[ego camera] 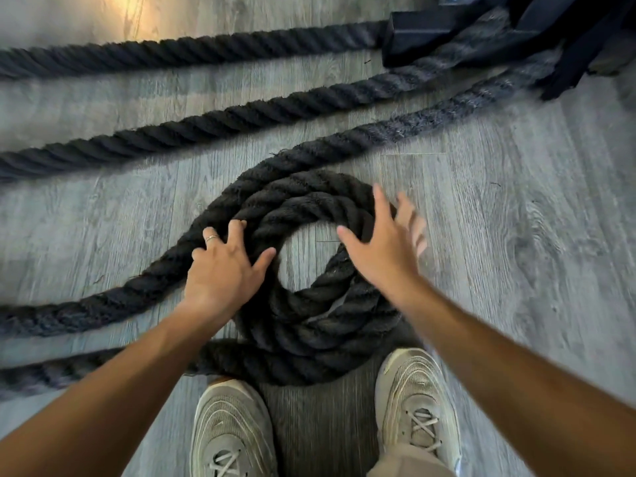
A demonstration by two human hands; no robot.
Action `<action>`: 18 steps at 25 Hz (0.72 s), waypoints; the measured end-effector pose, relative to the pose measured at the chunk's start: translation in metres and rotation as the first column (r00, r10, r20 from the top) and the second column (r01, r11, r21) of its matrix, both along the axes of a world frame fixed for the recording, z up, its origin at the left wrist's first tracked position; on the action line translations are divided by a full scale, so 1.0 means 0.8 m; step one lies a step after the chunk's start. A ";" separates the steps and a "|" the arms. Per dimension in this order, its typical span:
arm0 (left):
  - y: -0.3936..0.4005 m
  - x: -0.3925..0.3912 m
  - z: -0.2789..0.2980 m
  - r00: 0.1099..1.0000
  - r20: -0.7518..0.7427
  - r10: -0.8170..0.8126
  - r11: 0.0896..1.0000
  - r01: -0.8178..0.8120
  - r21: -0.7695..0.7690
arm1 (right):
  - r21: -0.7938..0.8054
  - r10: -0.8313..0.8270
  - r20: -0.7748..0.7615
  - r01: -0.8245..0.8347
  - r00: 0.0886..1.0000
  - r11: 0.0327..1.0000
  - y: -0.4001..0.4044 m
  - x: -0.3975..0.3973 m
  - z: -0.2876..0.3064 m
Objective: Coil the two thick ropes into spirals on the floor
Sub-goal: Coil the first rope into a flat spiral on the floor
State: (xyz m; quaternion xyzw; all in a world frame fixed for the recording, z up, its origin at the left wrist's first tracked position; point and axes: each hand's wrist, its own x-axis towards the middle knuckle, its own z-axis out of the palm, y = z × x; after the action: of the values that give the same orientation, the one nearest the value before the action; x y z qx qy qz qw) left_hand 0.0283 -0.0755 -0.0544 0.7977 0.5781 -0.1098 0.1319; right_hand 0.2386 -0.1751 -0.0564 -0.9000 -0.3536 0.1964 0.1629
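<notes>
A thick black rope lies partly wound into a coil on the grey wood floor, a bare gap of floor at its centre. My left hand rests on the coil's left side, fingers bent over the strands. My right hand hovers at the coil's right side with spread, straight fingers, slightly blurred. From the coil, one stretch of rope runs up right toward a black base and two stretches trail off left. A second rope lies in long straight runs farther up, with another run above it.
A black metal base and dark straps sit at the top right, where the ropes lead. My two beige sneakers stand just below the coil. Grey plank floor stretches to the right.
</notes>
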 end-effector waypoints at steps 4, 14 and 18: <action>0.019 0.022 0.012 0.998 -0.056 -0.027 0.999 0.028 0.021 | -0.068 -0.257 -0.189 0.248 0.948 0.966 -0.084 -0.066 -0.003; 0.032 0.042 -0.003 0.989 -0.048 -0.142 0.990 0.141 -0.004 | -0.051 0.114 -0.198 -0.127 0.973 0.991 -0.058 0.021 -0.011; -0.017 0.013 -0.010 0.985 -0.108 -0.134 0.989 0.127 -0.074 | -0.142 0.438 -0.326 -0.502 0.837 0.853 0.014 0.105 0.018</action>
State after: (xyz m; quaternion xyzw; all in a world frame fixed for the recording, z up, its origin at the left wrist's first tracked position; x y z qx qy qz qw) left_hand 0.0389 -0.0891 -0.0625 0.8215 0.5270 -0.1827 0.1182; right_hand 0.3224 -0.1638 -0.0424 -0.7596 -0.5137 0.3948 0.0568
